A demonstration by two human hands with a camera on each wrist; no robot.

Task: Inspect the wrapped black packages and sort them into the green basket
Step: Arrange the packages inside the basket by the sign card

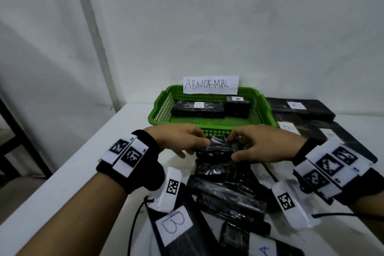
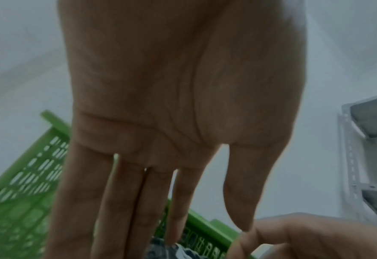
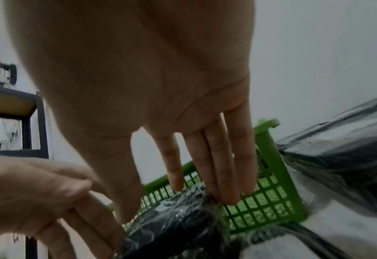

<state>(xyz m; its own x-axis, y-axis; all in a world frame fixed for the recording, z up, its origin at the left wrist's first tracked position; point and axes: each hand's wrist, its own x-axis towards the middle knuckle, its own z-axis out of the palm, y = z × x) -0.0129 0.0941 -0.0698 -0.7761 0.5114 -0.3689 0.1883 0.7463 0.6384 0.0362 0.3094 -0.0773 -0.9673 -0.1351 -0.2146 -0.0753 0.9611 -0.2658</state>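
Note:
A small black package (image 1: 216,149) in crinkled clear wrap is held just in front of the green basket (image 1: 162,110). My left hand (image 1: 197,145) holds its left end, thumb on top. My right hand (image 1: 239,148) pinches its right end, thumb on the near side and fingers over the far edge. In the right wrist view the right hand's fingertips (image 3: 225,199) press the package (image 3: 178,226) close to the basket wall (image 3: 271,201). The left wrist view shows long fingers (image 2: 121,201) reaching down beside the basket (image 2: 28,175). Two labelled black packages (image 1: 197,109) lie in the basket.
A paper sign reading ABNORMAL (image 1: 211,84) stands behind the basket. A pile of black packages (image 1: 226,197) lies near me, one labelled B (image 1: 173,225). Flat black packages (image 1: 301,108) are stacked to the basket's right. The white table's edge (image 1: 62,172) runs along the left.

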